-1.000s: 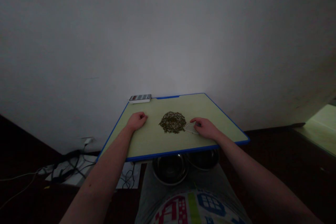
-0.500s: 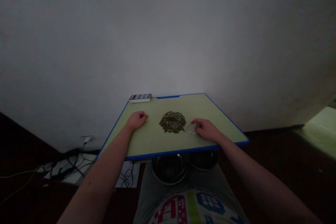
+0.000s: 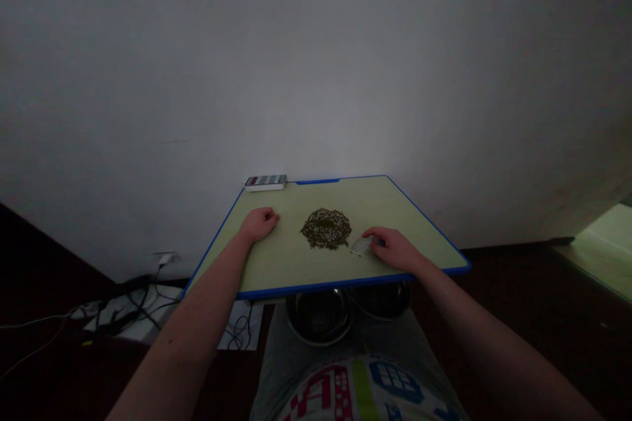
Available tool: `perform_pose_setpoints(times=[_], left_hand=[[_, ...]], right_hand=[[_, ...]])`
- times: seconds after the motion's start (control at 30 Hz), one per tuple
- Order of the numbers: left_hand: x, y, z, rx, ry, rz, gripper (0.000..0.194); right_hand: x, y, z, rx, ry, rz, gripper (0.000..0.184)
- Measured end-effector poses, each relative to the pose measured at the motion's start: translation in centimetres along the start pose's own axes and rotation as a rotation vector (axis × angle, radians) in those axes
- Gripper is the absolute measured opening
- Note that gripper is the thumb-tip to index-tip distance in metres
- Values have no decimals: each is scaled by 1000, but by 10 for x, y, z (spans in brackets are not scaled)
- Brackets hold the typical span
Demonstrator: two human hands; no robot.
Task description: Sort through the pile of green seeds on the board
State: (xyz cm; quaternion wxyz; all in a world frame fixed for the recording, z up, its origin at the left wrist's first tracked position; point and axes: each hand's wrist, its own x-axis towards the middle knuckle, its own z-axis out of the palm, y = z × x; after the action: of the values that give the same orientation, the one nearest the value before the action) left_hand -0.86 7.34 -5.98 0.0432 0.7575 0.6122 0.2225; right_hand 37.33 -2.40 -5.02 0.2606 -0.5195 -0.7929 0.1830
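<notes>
A low pile of small mixed grains, dark greenish-brown and pale, [image 3: 326, 229] lies mid-board. Just right of it, my right hand [image 3: 394, 248] is closed on a clear protractor [image 3: 363, 246], pinching it between thumb and fingers. The protractor's curved edge faces the pile, with a narrow gap between them. Left of the pile, my left hand [image 3: 259, 223] rests on the board in a loose fist, and nothing shows in it. Under both hands is the pale yellow-green board with a blue rim [image 3: 316, 289].
A phone-like device on a white block [image 3: 265, 183] stands at the board's far left corner. Two metal bowls, one nearer [image 3: 320, 317] and one to its right [image 3: 382, 300], sit below the front edge. Cables [image 3: 143, 306] lie at lower left. A wall [image 3: 316, 79] rises behind.
My right hand has drawn the protractor a little to the right and towards me, away from the pile's edge. The left hand has stayed about where it was.
</notes>
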Motion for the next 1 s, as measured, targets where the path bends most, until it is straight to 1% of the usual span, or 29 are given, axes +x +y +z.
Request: perform_pose_setpoints(times=[0.2, 0.4, 0.57, 0.83, 1.0], left_hand=[[0, 0, 0, -4, 5, -5, 32], [0, 1, -1, 4, 17, -2, 31], [1, 1, 0, 16, -2, -12, 32], [0, 2, -1, 3, 9, 5, 32], [0, 3, -2, -13, 3, -13, 32]], right_hand=[[-7, 0, 1, 6, 11, -1, 35], [-7, 1, 4, 2, 34, -5, 34], [-7, 0, 2, -16, 12, -9, 33], [-11, -6, 3, -27, -9, 5, 33], [-6, -6, 7, -60, 29, 25, 33]])
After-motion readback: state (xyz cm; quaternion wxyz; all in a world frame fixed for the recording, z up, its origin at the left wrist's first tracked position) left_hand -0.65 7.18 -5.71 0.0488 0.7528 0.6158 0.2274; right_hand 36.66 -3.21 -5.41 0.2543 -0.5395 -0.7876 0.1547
